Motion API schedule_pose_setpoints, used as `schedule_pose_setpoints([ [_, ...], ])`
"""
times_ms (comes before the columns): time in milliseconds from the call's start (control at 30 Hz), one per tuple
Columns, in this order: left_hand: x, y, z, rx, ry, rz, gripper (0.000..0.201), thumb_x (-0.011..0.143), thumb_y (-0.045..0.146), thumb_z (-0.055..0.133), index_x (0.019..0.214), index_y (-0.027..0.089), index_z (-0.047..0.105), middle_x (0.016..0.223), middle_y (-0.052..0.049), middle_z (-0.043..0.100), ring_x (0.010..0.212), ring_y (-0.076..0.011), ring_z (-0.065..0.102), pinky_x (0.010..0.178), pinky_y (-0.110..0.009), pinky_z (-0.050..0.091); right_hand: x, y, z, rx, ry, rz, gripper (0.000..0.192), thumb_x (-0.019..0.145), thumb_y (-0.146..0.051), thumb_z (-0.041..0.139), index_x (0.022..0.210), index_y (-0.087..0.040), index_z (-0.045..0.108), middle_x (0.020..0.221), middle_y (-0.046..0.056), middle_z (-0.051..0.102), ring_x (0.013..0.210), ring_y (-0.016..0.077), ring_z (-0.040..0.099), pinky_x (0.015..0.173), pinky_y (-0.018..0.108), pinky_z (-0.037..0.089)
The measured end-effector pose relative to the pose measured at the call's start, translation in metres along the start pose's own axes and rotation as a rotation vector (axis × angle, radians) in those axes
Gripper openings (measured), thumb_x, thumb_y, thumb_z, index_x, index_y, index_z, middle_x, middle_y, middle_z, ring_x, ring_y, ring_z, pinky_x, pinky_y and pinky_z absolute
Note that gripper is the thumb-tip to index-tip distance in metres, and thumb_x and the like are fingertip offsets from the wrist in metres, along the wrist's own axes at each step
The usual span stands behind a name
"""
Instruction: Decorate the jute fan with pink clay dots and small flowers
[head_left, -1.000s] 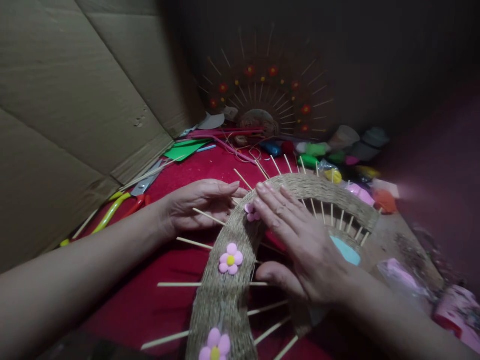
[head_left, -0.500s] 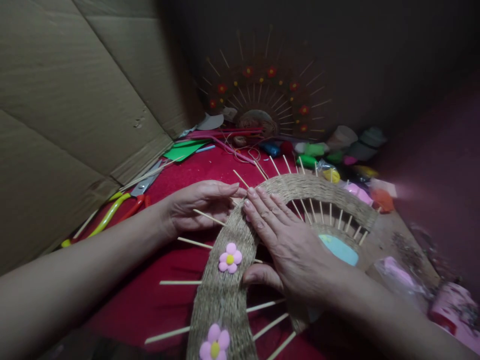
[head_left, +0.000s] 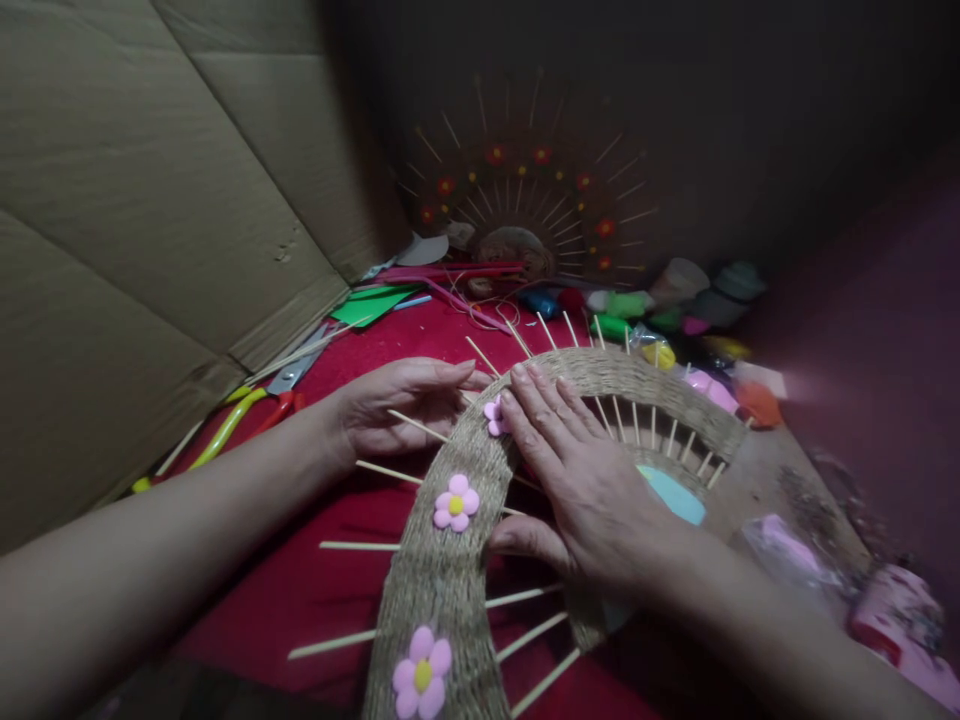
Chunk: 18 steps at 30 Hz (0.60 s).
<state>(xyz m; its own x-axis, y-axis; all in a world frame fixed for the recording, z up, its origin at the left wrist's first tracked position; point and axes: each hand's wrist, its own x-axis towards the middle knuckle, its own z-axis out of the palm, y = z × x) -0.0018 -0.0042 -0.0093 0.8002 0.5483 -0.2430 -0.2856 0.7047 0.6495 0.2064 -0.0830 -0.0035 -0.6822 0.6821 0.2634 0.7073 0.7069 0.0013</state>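
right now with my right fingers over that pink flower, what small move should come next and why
Probably lift the right hand slightly: its fingers cover part of the pink flower on the woven band, so its seating can't be checked, while the nearer five-petal flower shows whole. The left hand is at the band's outer edge.

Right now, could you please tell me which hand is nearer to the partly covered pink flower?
Right: the right hand partly covers the pink flower; the left hand is at the outer edge of the woven band.
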Motion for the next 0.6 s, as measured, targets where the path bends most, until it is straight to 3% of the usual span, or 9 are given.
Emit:
schedule_pose_setpoints([
  [333,-0.001,0.002,0.001,-0.009,0.049,0.011,0.018,0.084,0.018,0.055,0.091,0.007,0.067,0.084,-0.015,0.072,0.082,-0.0248,0.069,0.079,-0.040,0.053,0.002,0.000,-0.001,-0.004,0.004,-0.005,0.089,0.084,-0.066,0.037,0.143,-0.001,0.026,0.151,0.022,0.017,0.142,0.0298,0.008,0.115,0.048,0.013],
  [600,-0.003,0.003,0.011,0.028,0.122,0.007,0.024,0.088,0.016,0.045,0.097,0.006,0.066,0.083,-0.014,0.072,0.081,-0.0227,0.070,0.076,-0.039,0.054,0.003,-0.003,0.001,0.032,-0.031,-0.016,0.085,0.083,-0.067,0.038,0.145,-0.010,0.028,0.151,0.021,0.017,0.141,0.0321,0.008,0.114,0.051,0.013],
])
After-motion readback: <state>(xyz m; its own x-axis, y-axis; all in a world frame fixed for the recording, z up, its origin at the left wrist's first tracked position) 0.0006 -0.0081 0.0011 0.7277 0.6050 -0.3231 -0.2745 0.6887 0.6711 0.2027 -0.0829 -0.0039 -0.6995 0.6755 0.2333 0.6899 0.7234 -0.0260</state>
